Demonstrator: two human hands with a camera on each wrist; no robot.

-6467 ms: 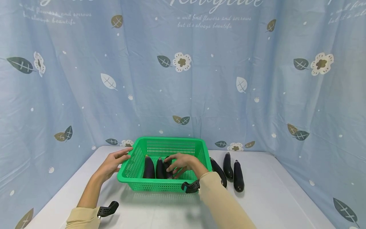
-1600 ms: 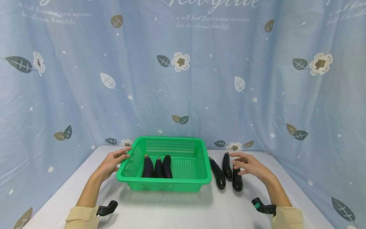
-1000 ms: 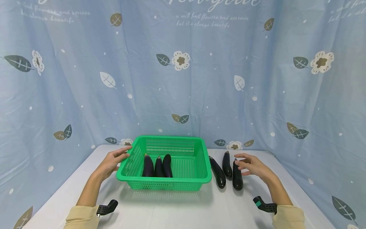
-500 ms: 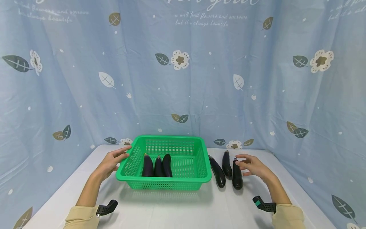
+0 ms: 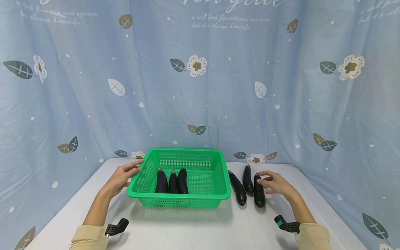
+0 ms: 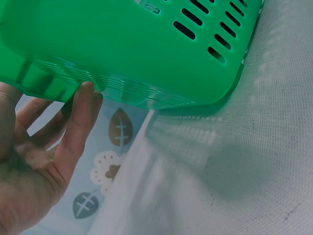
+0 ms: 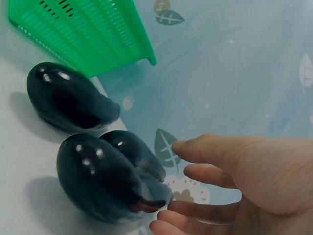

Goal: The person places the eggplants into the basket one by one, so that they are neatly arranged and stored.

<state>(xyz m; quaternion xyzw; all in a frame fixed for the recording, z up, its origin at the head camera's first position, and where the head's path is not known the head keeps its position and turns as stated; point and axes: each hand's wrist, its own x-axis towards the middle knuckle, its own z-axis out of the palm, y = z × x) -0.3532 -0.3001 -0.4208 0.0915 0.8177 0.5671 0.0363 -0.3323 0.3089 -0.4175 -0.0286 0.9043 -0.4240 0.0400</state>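
Note:
My left hand (image 5: pixel 118 180) touches the left end of the green plastic basket (image 5: pixel 175 196) with fairly straight fingers. In the left wrist view, a finger (image 6: pixel 80 117) lies against the basket's outer wall. Inside stand three dark eggplants side by side: a left one (image 5: pixel 161 182), a middle one (image 5: pixel 173 184) and a right one (image 5: pixel 182 181). My right hand (image 5: pixel 277 184) spreads its thumb and fingers about the stem end of the rightmost table eggplant (image 5: pixel 259 197). In the right wrist view, that eggplant (image 7: pixel 95 176) lies between neither thumb nor fingers; the fingertips are close to its stem.
Two more eggplants lie between the basket and my right hand: a curved one (image 5: pixel 239 190) along the basket's right side and one (image 5: pixel 248 180) farther back. All rest on a white table (image 5: pixel 175 229). A blue patterned curtain (image 5: pixel 200 97) hangs behind and at both sides.
My right hand has left the eggplant in the basket and gone right, to the rightmost table eggplant. Lately it has lowered slightly toward that stem. The left hand stays at the basket.

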